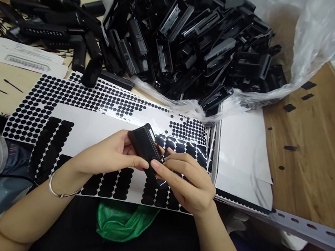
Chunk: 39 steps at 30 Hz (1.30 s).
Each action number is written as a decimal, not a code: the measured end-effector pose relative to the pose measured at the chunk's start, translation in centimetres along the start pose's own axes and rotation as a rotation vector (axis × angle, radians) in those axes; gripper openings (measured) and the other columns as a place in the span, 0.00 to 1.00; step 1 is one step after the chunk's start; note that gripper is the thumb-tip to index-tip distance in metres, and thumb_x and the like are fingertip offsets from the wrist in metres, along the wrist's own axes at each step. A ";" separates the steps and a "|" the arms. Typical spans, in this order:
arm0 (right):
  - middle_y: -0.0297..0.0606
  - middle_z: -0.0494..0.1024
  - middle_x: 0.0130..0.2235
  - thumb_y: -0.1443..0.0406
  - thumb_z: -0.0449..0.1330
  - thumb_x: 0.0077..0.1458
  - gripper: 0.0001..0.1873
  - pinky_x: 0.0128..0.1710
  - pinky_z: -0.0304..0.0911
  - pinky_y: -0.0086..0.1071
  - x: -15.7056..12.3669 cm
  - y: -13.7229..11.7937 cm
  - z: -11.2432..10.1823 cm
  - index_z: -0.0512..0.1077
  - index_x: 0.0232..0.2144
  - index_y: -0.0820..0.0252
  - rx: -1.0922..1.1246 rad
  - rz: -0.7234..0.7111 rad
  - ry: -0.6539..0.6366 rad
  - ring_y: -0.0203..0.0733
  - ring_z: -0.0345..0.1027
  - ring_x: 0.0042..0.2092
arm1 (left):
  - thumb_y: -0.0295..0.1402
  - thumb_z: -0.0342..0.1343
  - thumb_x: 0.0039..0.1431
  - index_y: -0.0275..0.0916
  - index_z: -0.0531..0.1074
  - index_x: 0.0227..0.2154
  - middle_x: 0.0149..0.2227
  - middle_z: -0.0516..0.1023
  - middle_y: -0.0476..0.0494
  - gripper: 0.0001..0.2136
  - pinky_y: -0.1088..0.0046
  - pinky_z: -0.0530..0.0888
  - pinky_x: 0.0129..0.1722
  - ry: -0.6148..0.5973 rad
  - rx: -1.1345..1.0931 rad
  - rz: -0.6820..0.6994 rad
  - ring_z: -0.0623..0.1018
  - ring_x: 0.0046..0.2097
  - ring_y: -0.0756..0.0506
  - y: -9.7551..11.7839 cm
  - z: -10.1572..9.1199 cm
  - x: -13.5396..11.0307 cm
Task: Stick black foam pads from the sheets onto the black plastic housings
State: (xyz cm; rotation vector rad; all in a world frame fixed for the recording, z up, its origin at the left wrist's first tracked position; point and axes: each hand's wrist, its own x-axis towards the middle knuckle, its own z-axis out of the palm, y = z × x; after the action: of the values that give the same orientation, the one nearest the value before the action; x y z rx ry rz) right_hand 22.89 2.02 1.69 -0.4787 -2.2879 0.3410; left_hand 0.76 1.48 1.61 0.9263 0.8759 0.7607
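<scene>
My left hand [106, 154] and my right hand [186, 181] together hold a small black plastic housing [146, 143] above the sticker sheets. The left fingers wrap round its near end, with the thumb lying along its side. The right thumb and fingertips pinch its lower end. Under both hands lies a white sheet [94, 122] covered with black round and oval adhesive pads. A silver bracelet [60, 191] circles my left wrist.
A large heap of black plastic housings [194, 34] fills a clear plastic bag [314, 42] at the back. More black parts [51, 23] lie at the back left. Blank white sheets [244, 152] sit to the right on the wooden bench [321, 154]. A green bag [120, 222] lies in my lap.
</scene>
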 end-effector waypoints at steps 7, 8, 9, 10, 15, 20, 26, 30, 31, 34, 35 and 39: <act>0.37 0.79 0.34 0.76 0.63 0.60 0.19 0.49 0.78 0.41 -0.2 0.6 -0.2 0.77 0.52 0.63 0.038 -0.027 0.008 0.40 0.74 0.40 | 0.30 0.70 0.47 0.36 0.75 0.42 0.44 0.83 0.39 0.18 0.66 0.83 0.40 -0.057 -0.038 -0.015 0.82 0.48 0.38 -0.3 -0.1 0.3; 0.37 0.79 0.34 0.75 0.63 0.60 0.17 0.49 0.79 0.41 -0.2 0.6 -0.2 0.78 0.51 0.63 0.034 -0.029 0.010 0.40 0.74 0.39 | 0.30 0.70 0.47 0.36 0.74 0.42 0.45 0.83 0.38 0.18 0.67 0.83 0.40 -0.064 -0.036 -0.017 0.82 0.48 0.38 -0.2 -0.1 0.3; 0.36 0.80 0.33 0.75 0.64 0.59 0.16 0.49 0.79 0.41 -0.2 0.7 -0.3 0.78 0.49 0.62 0.029 -0.027 0.017 0.40 0.74 0.39 | 0.29 0.69 0.48 0.36 0.74 0.43 0.45 0.83 0.38 0.18 0.67 0.83 0.40 -0.067 -0.031 -0.022 0.82 0.49 0.38 -0.2 -0.2 0.3; 0.35 0.80 0.33 0.75 0.64 0.59 0.15 0.49 0.79 0.40 -0.1 0.6 -0.3 0.79 0.48 0.61 0.023 -0.022 0.023 0.39 0.74 0.39 | 0.29 0.69 0.48 0.36 0.74 0.43 0.46 0.83 0.38 0.18 0.67 0.83 0.40 -0.068 -0.024 -0.026 0.82 0.49 0.38 -0.2 -0.2 0.3; 0.36 0.81 0.34 0.74 0.64 0.61 0.11 0.44 0.79 0.38 0.1 0.5 -0.3 0.79 0.45 0.60 0.016 0.016 0.006 0.39 0.75 0.39 | 0.32 0.70 0.49 0.36 0.76 0.41 0.44 0.83 0.40 0.16 0.65 0.83 0.41 -0.082 0.015 -0.016 0.82 0.48 0.38 -0.4 -0.5 0.5; 0.36 0.81 0.32 0.72 0.65 0.60 0.09 0.42 0.80 0.37 0.1 0.4 -0.4 0.79 0.43 0.60 0.051 0.020 -0.003 0.40 0.76 0.39 | 0.34 0.71 0.49 0.37 0.76 0.40 0.43 0.83 0.41 0.16 0.66 0.82 0.42 -0.098 0.020 -0.030 0.81 0.47 0.39 -0.5 -0.5 0.4; 0.39 0.82 0.33 0.73 0.66 0.58 0.09 0.42 0.81 0.37 0.1 0.3 -0.4 0.79 0.42 0.64 0.030 0.029 -0.022 0.41 0.78 0.39 | 0.37 0.72 0.48 0.36 0.77 0.37 0.40 0.83 0.42 0.15 0.67 0.82 0.41 -0.074 0.074 -0.019 0.81 0.44 0.41 -0.7 -0.7 0.5; 0.40 0.83 0.36 0.72 0.67 0.58 0.10 0.44 0.81 0.38 0.0 0.1 -0.3 0.78 0.43 0.62 0.009 0.040 -0.008 0.41 0.80 0.40 | 0.36 0.71 0.49 0.36 0.77 0.36 0.40 0.83 0.41 0.14 0.65 0.81 0.43 -0.059 0.120 0.012 0.82 0.44 0.40 -0.7 -0.8 0.5; 0.40 0.84 0.36 0.73 0.67 0.58 0.10 0.45 0.81 0.38 -0.1 0.1 -0.2 0.78 0.43 0.63 0.005 0.042 -0.009 0.41 0.80 0.40 | 0.36 0.71 0.49 0.36 0.77 0.37 0.40 0.83 0.41 0.14 0.64 0.81 0.44 -0.049 0.123 0.012 0.82 0.44 0.40 -0.6 -0.7 0.5; 0.41 0.84 0.38 0.74 0.66 0.58 0.10 0.46 0.81 0.39 -0.4 0.1 -0.3 0.78 0.43 0.64 -0.020 0.045 -0.011 0.42 0.80 0.42 | 0.35 0.71 0.49 0.36 0.77 0.38 0.41 0.84 0.41 0.15 0.62 0.81 0.47 -0.005 0.122 0.006 0.82 0.46 0.38 -0.4 -0.4 0.3; 0.43 0.84 0.38 0.75 0.65 0.58 0.10 0.48 0.80 0.40 -0.5 0.0 -0.3 0.78 0.43 0.65 -0.033 0.042 -0.018 0.43 0.80 0.43 | 0.35 0.71 0.49 0.36 0.77 0.38 0.41 0.84 0.41 0.15 0.61 0.80 0.48 0.008 0.120 0.010 0.82 0.47 0.38 -0.3 -0.3 0.2; 0.47 0.84 0.41 0.76 0.61 0.61 0.09 0.53 0.78 0.42 -0.5 -0.3 -0.7 0.78 0.43 0.68 -0.098 0.023 -0.070 0.45 0.80 0.48 | 0.34 0.69 0.50 0.38 0.78 0.42 0.45 0.84 0.42 0.15 0.59 0.78 0.53 0.028 0.113 0.056 0.81 0.51 0.37 -0.2 0.0 0.1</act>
State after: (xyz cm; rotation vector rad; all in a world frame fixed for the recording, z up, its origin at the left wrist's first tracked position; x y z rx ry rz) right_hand 23.67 1.58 1.93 -0.5508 -2.3774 0.2612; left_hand 0.80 1.49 1.39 1.0458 0.9283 0.7802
